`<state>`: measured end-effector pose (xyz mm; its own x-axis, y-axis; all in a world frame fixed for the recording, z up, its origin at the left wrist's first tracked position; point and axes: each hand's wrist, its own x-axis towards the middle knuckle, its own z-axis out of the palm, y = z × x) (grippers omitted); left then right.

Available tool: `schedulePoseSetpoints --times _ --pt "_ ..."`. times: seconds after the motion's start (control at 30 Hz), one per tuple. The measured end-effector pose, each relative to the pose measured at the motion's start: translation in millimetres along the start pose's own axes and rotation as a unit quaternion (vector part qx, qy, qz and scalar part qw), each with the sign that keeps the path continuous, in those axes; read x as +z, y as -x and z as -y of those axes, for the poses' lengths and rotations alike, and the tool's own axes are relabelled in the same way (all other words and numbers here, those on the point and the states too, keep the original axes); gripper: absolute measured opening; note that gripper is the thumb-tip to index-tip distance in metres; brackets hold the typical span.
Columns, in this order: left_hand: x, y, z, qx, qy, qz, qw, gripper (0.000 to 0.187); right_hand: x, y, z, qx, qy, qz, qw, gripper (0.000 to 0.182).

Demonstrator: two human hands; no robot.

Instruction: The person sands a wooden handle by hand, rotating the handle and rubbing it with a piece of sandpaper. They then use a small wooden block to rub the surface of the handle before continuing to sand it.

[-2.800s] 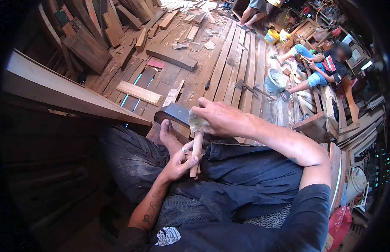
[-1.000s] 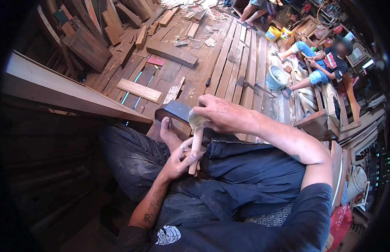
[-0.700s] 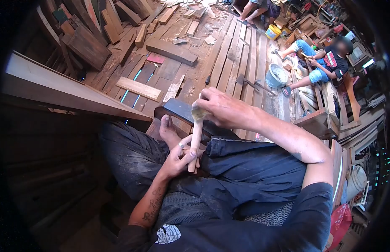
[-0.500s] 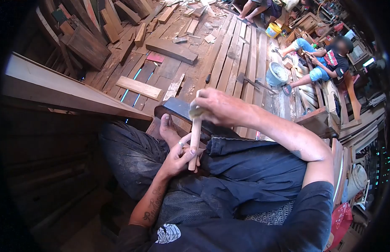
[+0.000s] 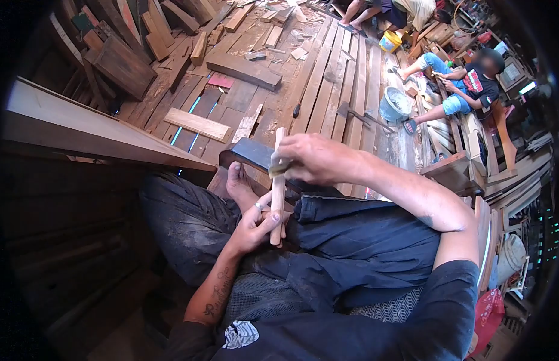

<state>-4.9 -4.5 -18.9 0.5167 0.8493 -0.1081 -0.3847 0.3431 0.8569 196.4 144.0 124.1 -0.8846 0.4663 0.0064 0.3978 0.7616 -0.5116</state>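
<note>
The left hand has its fingers clamped on a stick near its bottom end. Higher up, the right hand pinches a small sheet against it.

A dark shirt, dark trousers and a ring are worn.

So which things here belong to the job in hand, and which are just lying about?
In the job, it seems:
wooden stick, held near its lower end by the left hand
yellowish piece, held against the stick by the right hand

Apparently just lying about:
pale board
thick dark plank
yellow bucket
light blue bucket
</note>
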Motion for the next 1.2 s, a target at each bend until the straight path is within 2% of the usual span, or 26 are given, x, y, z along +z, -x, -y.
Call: schedulePoseSetpoints --times 0.1,0.27,0.4,0.5,0.53,0.63,0.77,0.8,0.9,0.93,1.07,1.2 --pt "1 0 2 0.012 -0.014 -0.011 1.000 0.069 -2 -5 2 0.045 -0.022 0.035 0.998 0.027" --pt "1 0 -2 0.003 -0.018 -0.001 1.000 0.065 -3 -5 -8 0.040 0.049 -0.042 0.997 0.027" --pt "1 1 0 -0.002 -0.016 0.007 1.000 0.062 9 -5 4 -0.017 -0.019 0.069 0.997 0.029" --pt "2 2 -4 0.003 -0.032 0.006 0.999 0.061 4 -10 2 0.036 -0.041 0.072 0.996 0.030" --pt "2 1 -5 0.000 -0.025 0.007 1.000 0.060 0 -10 0 0.039 -0.051 0.031 0.997 0.028" --pt "3 1 -6 -0.008 -0.014 0.012 1.000 0.058 -2 -6 -5 0.025 0.047 -0.054 0.997 0.026" --pt "2 1 -1 -0.010 -0.036 0.018 0.999 0.057 9 -6 11 -0.014 -0.020 0.060 0.998 0.026" --pt "0 1 -2 -0.009 -0.048 0.021 0.999 0.058 16 -7 14 -0.003 0.017 0.094 0.995 0.025" --pt "3 2 -5 -0.007 -0.049 0.012 0.999 0.058 13 -12 3 -0.020 0.021 0.084 0.996 0.024" --pt "3 2 -5 -0.011 -0.041 0.016 0.999 0.058 9 -13 0 0.009 0.046 0.058 0.997 0.025" --pt "2 1 -3 -0.012 -0.025 0.025 0.999 0.058 0 -6 2 0.029 0.095 -0.010 0.995 0.026" --pt "-3 -1 4 -0.014 -0.056 0.032 0.998 0.059 10 -4 11 -0.012 0.004 0.119 0.993 0.025"
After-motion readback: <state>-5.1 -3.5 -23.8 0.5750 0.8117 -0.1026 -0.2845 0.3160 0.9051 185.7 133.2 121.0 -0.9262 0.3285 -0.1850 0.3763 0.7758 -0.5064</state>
